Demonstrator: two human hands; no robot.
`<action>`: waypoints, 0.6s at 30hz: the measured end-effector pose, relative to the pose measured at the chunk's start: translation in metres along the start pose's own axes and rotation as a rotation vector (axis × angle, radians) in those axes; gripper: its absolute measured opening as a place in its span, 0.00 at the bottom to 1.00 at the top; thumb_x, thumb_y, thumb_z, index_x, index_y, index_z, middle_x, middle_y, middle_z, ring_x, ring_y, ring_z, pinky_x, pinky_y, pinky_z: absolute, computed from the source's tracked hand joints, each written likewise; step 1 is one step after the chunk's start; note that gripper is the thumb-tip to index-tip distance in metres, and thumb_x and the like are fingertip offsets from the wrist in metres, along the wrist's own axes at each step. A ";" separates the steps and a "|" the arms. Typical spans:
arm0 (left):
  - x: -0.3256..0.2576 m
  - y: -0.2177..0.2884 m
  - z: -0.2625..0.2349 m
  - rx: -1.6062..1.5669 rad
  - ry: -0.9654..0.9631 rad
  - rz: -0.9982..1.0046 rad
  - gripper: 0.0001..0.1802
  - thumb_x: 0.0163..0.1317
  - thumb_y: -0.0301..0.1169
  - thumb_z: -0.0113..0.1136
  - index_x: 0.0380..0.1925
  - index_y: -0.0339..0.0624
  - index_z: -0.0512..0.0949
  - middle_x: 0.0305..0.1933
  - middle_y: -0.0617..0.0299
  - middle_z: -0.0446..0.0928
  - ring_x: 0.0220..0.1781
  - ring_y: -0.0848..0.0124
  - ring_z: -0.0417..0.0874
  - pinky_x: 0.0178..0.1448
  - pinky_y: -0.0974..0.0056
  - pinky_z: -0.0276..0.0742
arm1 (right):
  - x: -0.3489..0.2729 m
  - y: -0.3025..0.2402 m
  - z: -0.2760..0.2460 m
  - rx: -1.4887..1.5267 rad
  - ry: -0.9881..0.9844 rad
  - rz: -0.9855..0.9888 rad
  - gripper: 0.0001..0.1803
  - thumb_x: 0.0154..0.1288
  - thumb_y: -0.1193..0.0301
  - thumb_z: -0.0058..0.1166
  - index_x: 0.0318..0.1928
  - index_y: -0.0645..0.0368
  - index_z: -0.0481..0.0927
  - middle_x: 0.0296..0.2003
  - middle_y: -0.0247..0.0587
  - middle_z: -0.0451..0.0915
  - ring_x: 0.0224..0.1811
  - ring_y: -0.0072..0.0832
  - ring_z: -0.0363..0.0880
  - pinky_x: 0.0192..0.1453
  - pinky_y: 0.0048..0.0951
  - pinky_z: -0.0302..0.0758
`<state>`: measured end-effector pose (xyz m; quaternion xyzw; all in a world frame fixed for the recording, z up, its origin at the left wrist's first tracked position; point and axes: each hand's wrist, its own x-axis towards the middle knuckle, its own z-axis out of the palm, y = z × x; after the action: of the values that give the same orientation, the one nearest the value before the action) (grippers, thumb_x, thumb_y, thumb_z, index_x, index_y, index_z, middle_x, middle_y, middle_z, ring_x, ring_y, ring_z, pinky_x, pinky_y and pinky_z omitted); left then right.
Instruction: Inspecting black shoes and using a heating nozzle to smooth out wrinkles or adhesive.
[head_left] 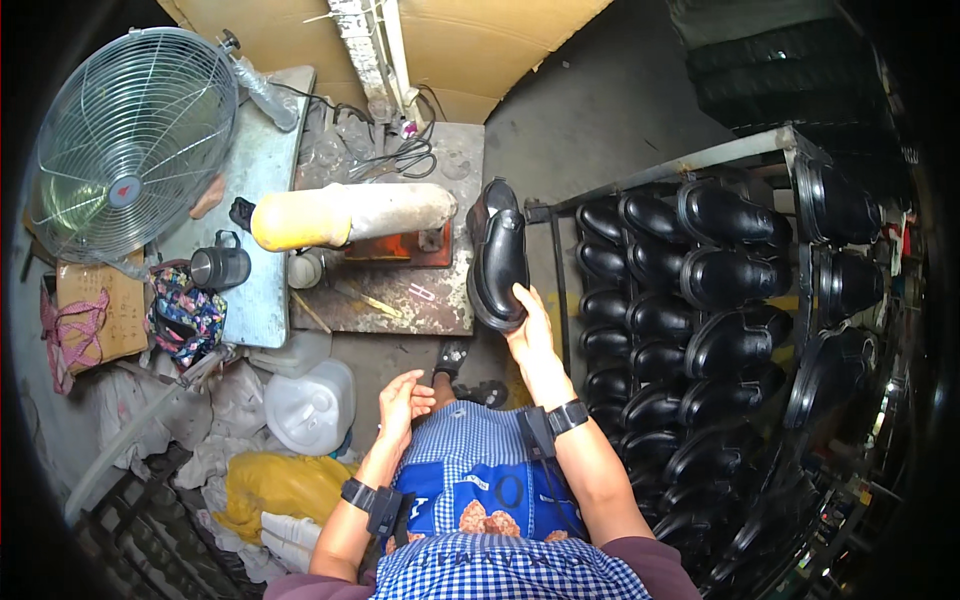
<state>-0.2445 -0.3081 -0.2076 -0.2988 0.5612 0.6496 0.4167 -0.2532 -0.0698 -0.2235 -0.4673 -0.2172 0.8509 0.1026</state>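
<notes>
A black leather shoe (pixel 499 262) is held up by its toe end in my right hand (pixel 535 330), just beyond the right edge of the workbench. The thumb lies on top of the toe and the other fingers go beneath. My left hand (pixel 404 402) hangs over my lap with its fingers loosely bent and apart, holding nothing. Ahead of it, a padded post (pixel 350 215) with a yellow end and a pale worn end lies across the bench (pixel 440 308).
On my right stands a metal rack (pixel 680 163) with rows of black shoes (pixel 735 278). To the left are a large fan (pixel 135 140), a dark mug (pixel 220 265) and a clear plastic jug (pixel 310 405). A yellow cloth (pixel 285 490) lies below the jug. Cables (pixel 395 158) coil on the bench.
</notes>
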 end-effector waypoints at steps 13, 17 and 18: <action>0.014 -0.008 -0.019 -0.051 0.055 -0.074 0.13 0.63 0.29 0.42 0.44 0.37 0.70 0.26 0.57 0.77 0.22 0.73 0.78 0.24 0.74 0.73 | 0.056 -0.001 0.042 -0.001 -0.070 0.001 0.27 0.53 0.70 0.56 0.52 0.57 0.60 0.45 0.38 0.72 0.45 0.27 0.74 0.50 0.34 0.70; 0.020 -0.002 -0.018 -0.031 0.039 -0.071 0.13 0.63 0.30 0.41 0.44 0.37 0.70 0.26 0.57 0.77 0.23 0.73 0.78 0.25 0.74 0.73 | 0.056 0.002 0.044 0.008 -0.112 -0.032 0.12 0.55 0.70 0.54 0.41 0.54 0.72 0.38 0.34 0.77 0.40 0.26 0.77 0.48 0.32 0.72; 0.022 0.000 -0.018 -0.030 0.039 -0.070 0.13 0.63 0.30 0.42 0.44 0.37 0.71 0.27 0.57 0.77 0.23 0.73 0.78 0.25 0.74 0.73 | 0.053 0.004 0.042 0.029 -0.074 -0.021 0.15 0.55 0.71 0.54 0.44 0.56 0.71 0.40 0.34 0.76 0.43 0.25 0.75 0.50 0.31 0.71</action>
<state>-0.2561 -0.3208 -0.2297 -0.3373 0.5486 0.6372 0.4234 -0.3169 -0.0642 -0.2458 -0.4315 -0.2134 0.8695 0.1104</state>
